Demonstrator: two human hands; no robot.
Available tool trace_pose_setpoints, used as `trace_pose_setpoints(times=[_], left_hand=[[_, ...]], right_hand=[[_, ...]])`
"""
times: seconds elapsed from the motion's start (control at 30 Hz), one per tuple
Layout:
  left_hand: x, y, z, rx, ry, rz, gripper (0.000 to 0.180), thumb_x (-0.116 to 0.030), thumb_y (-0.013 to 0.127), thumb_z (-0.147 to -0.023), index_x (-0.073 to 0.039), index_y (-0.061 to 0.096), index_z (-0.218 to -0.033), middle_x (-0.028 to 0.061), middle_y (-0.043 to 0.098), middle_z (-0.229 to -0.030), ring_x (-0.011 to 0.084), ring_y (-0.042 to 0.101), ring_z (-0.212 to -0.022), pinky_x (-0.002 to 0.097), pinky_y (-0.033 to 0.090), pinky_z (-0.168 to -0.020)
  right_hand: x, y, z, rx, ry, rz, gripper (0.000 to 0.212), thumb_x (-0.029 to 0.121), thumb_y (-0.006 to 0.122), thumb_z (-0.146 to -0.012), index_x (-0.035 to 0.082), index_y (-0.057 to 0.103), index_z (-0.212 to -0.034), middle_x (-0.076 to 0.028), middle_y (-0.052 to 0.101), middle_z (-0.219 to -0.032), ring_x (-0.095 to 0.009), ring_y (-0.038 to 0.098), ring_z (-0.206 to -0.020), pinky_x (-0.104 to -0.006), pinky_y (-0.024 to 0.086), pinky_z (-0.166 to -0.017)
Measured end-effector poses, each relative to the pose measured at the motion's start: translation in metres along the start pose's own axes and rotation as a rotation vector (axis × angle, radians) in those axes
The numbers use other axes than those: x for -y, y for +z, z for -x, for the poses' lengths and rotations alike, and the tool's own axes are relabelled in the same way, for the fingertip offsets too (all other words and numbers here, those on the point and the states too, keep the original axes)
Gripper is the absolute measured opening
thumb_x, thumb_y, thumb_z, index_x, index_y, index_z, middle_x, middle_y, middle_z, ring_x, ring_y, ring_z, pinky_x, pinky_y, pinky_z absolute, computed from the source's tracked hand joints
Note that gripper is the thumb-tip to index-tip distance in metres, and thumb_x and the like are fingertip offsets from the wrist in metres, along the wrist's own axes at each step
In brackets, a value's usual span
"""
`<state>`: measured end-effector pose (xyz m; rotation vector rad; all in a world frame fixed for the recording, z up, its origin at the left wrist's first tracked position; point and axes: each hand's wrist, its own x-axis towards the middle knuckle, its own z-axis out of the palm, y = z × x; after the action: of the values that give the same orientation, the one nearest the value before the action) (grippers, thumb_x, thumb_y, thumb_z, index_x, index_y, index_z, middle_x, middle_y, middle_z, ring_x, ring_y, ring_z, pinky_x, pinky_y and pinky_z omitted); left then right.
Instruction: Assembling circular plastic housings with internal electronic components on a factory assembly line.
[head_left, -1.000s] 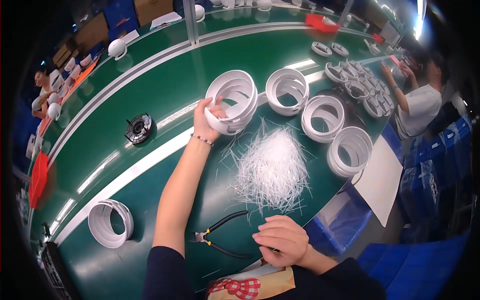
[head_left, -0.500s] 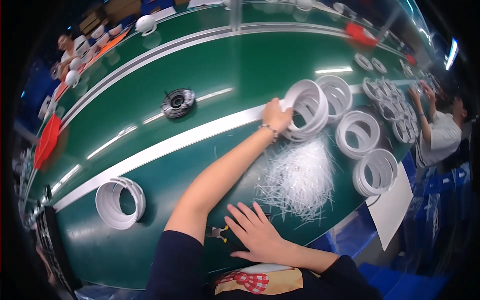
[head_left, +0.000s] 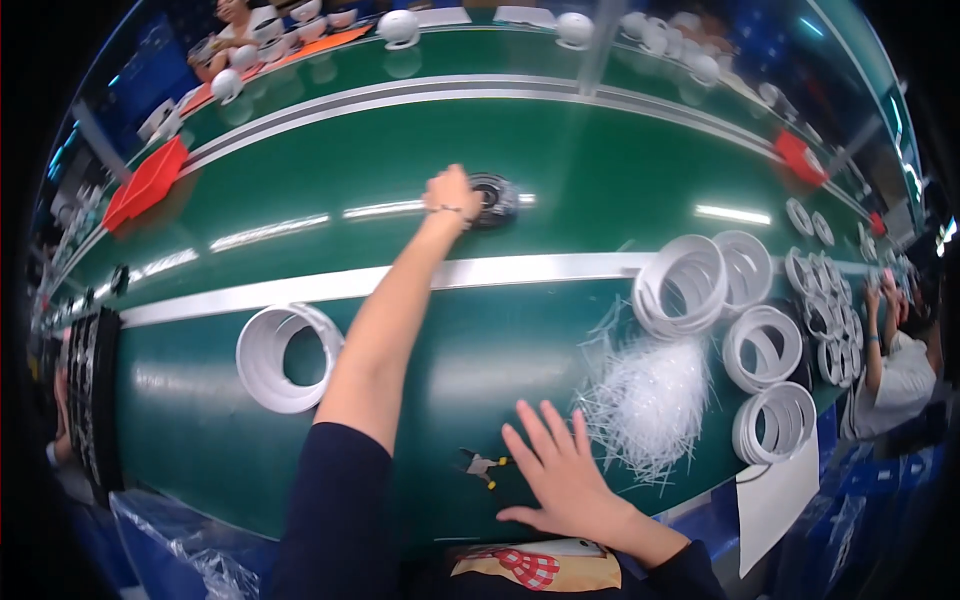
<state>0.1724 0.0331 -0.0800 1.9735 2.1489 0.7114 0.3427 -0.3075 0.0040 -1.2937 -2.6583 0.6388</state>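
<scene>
Gone from the stacked white plastic coils (head_left: 688, 285) since a second ago: left hand (head_left: 452, 192) now stretched far across the green belt (head_left: 620, 170), fingers curled on the small round black spool (head_left: 494, 199), apparently gripping its near rim. Right hand (head_left: 560, 470) open, spread flat beside the yellow-handled pliers (head_left: 482, 467), near the pile of thin white ties (head_left: 645, 400).
</scene>
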Motion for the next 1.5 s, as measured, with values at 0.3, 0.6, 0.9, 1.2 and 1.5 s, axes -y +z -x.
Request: trace_pose_setpoints(times=[0.3,0.6,0.9,1.2,1.5], left_hand=[[0.016,-0.145,0.053,-0.547,0.389,0.464,0.028,-0.007,0.061,-0.062,-0.001,0.055,-0.089,0.0174,0.058,-0.085,0.0325,0.056,-0.08,0.0356,0.046,-0.073],[0.115,-0.271,0.171,-0.807,0.045,1.273,0.028,0.002,0.059,-0.073,0.002,0.048,-0.099,0.0059,0.056,-0.09,0.0104,0.054,-0.082,0.0236,0.045,-0.072],[0.129,-0.282,0.193,-0.85,0.088,1.459,0.026,0.005,0.054,-0.077,0.001,0.046,-0.102,0.0099,0.057,-0.097,0.0137,0.058,-0.084,0.0256,0.048,-0.075],[0.106,-0.251,0.168,-0.756,0.072,1.614,0.028,0.003,0.054,-0.078,0.0,0.045,-0.104,0.0092,0.056,-0.098,0.0138,0.056,-0.087,0.0263,0.048,-0.075],[0.108,-0.242,0.178,-0.743,0.018,1.811,0.027,0.002,0.053,-0.078,0.001,0.046,-0.105,0.007,0.056,-0.099,0.0123,0.054,-0.088,0.0246,0.044,-0.079]], right_hand=[[0.034,-0.028,-0.085,-0.561,-0.625,-0.235,0.022,0.011,0.069,-0.06,0.007,0.059,-0.08,-0.004,0.06,-0.078,-0.021,0.058,-0.07,-0.037,0.046,-0.072],[0.071,0.014,-0.252,-0.564,-0.452,0.041,0.03,0.009,0.07,-0.057,0.003,0.061,-0.085,-0.01,0.051,-0.095,-0.027,0.045,-0.094,-0.0366,0.04,-0.075],[0.097,0.001,-0.254,-0.686,-0.715,0.055,0.011,0.004,0.064,-0.058,0.005,0.062,-0.069,-0.005,0.051,-0.078,-0.021,0.051,-0.072,-0.0325,0.041,-0.059],[0.082,0.027,-0.286,-0.642,-0.718,0.035,0.016,0.009,0.066,-0.063,0.007,0.064,-0.078,-0.003,0.051,-0.073,-0.02,0.051,-0.065,-0.0318,0.043,-0.053],[0.042,-0.067,-0.228,-0.579,-0.689,-0.181,0.023,-0.003,0.066,-0.056,0.006,0.065,-0.078,-0.007,0.056,-0.07,-0.021,0.051,-0.065,-0.0299,0.041,-0.053]])
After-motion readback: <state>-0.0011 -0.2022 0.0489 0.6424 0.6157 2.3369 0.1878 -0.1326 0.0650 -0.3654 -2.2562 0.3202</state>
